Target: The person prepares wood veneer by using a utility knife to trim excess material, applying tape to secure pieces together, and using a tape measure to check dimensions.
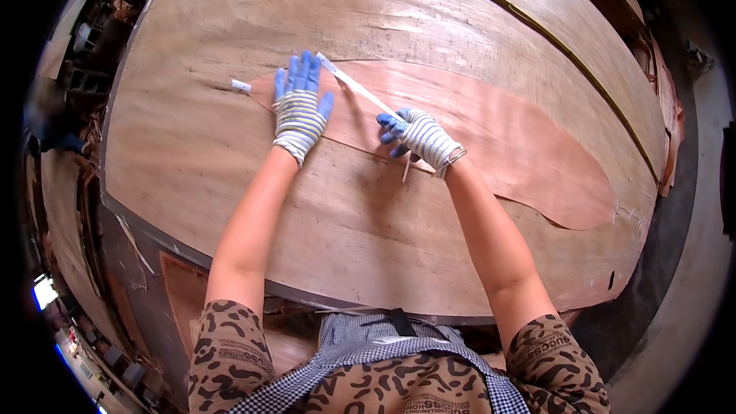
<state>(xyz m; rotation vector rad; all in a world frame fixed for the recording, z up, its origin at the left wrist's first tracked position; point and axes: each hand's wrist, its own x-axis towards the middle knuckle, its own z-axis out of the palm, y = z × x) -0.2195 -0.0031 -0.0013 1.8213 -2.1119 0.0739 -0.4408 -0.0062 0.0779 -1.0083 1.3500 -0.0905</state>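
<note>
A long, tapering sheet of pinkish wood veneer (pixel 491 126) lies on the large pale wood sheet in front of me. My left hand (pixel 301 107), in a striped glove with blue fingers, rests flat on its left part, fingers pointing away. A narrow white strip (pixel 360 90), like tape, slants from near my left fingertips down to my right hand. My right hand (pixel 420 135), gloved the same way, is closed on the strip's near end. A short white piece (pixel 241 86) lies at the veneer's left tip. Beneath my right hand a thin wood sliver (pixel 406 169) shows.
The large wood sheet (pixel 192 207) covers the worktop, whose dark edge (pixel 307 296) runs close to my body. A long dark gap (pixel 529 23) crosses the far right. Wood scraps (pixel 92 100) lie stacked left; a blurred figure (pixel 54 119) is beyond them.
</note>
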